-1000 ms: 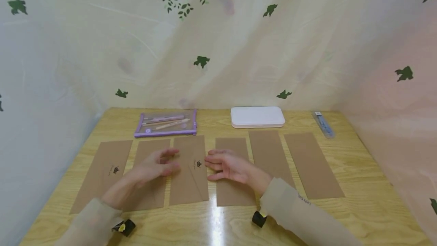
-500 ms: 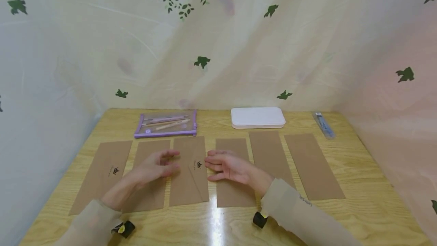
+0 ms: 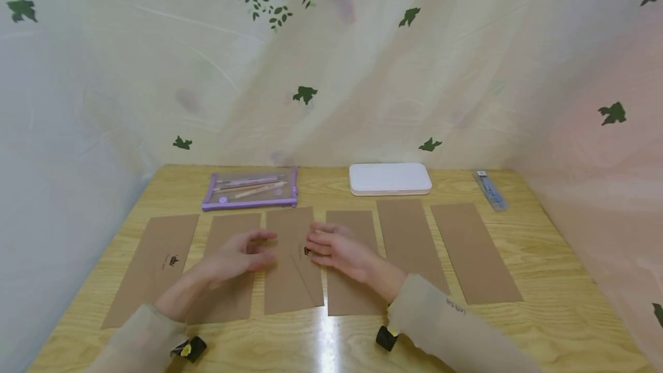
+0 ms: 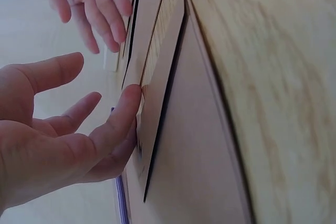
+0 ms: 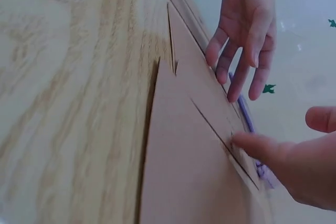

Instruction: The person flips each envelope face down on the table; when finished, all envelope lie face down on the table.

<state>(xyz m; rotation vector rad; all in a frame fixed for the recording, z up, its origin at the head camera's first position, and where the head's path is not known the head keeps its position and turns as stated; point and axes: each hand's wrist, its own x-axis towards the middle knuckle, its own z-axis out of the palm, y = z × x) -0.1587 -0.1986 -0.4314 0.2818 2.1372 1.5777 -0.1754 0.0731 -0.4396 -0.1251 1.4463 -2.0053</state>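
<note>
Brown kraft-paper envelopes lie in a row on the table. My right hand (image 3: 344, 252) rests its fingertips on the right side of the third envelope (image 3: 282, 289) from the left, partly covering its crown print; its fingers are loosely extended. In the right wrist view one right finger (image 5: 257, 145) touches the paper near the flap edge. My left hand (image 3: 233, 258) lies over the second envelope (image 3: 228, 304), thumb and fingers apart, fingertips by the third envelope's left edge. In the left wrist view its lower fingers (image 4: 118, 124) touch an envelope. Neither hand grips anything.
Behind the row lie a clear purple-edged zip pouch (image 3: 251, 203) with pencils, a white case (image 3: 389, 179) and a small blue packaged item (image 3: 490, 190). A crown-printed envelope (image 3: 140, 269) lies far left; plain ones (image 3: 357, 298) lie right. Pale curtains border the table.
The third envelope has slid slightly right, toward the fourth. My right hand has shifted a little left, onto that envelope's edge. My left hand has moved slightly right.
</note>
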